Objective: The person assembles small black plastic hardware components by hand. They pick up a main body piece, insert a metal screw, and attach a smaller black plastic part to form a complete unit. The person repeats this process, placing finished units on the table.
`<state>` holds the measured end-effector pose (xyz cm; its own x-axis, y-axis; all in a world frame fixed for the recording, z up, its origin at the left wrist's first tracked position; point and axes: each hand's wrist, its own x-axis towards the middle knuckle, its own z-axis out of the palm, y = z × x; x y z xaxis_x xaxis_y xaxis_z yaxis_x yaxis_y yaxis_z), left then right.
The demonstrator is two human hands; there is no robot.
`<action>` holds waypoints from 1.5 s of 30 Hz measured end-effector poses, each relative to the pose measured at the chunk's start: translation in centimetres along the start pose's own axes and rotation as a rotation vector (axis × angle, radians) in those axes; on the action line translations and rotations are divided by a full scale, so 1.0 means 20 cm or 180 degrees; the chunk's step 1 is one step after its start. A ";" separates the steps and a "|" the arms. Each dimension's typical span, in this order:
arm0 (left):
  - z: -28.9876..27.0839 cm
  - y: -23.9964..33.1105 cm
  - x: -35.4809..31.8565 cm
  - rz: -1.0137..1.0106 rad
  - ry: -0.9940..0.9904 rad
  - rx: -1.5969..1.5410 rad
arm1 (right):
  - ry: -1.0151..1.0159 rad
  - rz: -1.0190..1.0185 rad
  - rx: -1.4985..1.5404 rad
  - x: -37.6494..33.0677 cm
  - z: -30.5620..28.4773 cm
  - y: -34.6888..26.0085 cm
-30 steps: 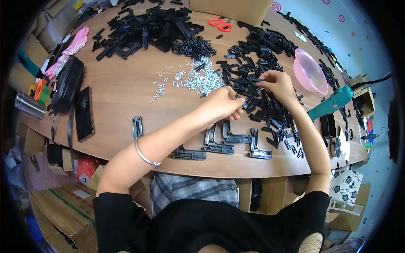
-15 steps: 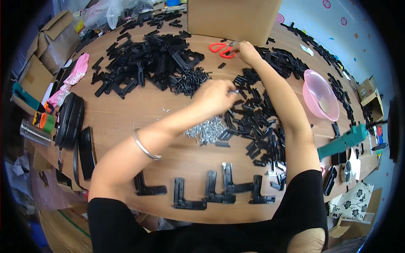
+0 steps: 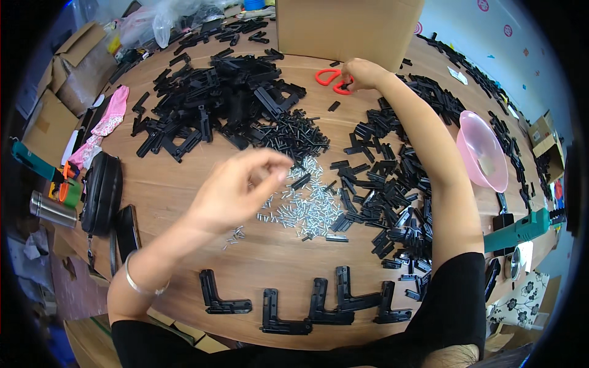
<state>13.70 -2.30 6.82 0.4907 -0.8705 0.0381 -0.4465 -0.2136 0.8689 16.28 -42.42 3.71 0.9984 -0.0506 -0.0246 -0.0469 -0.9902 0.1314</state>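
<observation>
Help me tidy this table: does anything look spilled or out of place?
Slightly: a few silver pins lie apart, left of their pile, and a black piece lies within that pile, unlike the pins around it.

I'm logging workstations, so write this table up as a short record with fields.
Left hand: blurred, above the table by the silver pins; nothing visible in it
Right hand: at the red-handled scissors, near the cardboard box; grip hidden
Near edge: five black L-shaped pieces
Far left: heap of large black parts, black pins beside it
Right of silver pins: scattered small black parts
Right side: pink bowl, teal tool
Left side: black case, metal flask
</observation>
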 end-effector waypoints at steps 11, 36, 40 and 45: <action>-0.11 -0.02 -0.53 0.0070 0.1662 -0.0302 | 0.0791 0.1010 0.0028 0.02 0.09 0.31; -0.18 -0.17 -0.47 0.0626 0.2451 0.1095 | 0.1045 0.0617 0.3201 0.15 -0.04 -0.25; -0.18 -0.17 -0.47 0.0695 0.2462 0.0997 | 0.0627 0.0777 0.3344 -0.15 -0.08 -0.24; -0.20 -0.19 -0.50 0.0659 0.2467 0.0856 | 0.0282 0.1235 0.1359 -0.51 -0.17 -0.46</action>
<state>13.43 9.04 5.09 0.7099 -0.3745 0.5965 -0.6986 -0.2670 0.6638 6.58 -32.41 6.11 0.9037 -0.4271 0.0309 -0.3997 -0.8672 -0.2972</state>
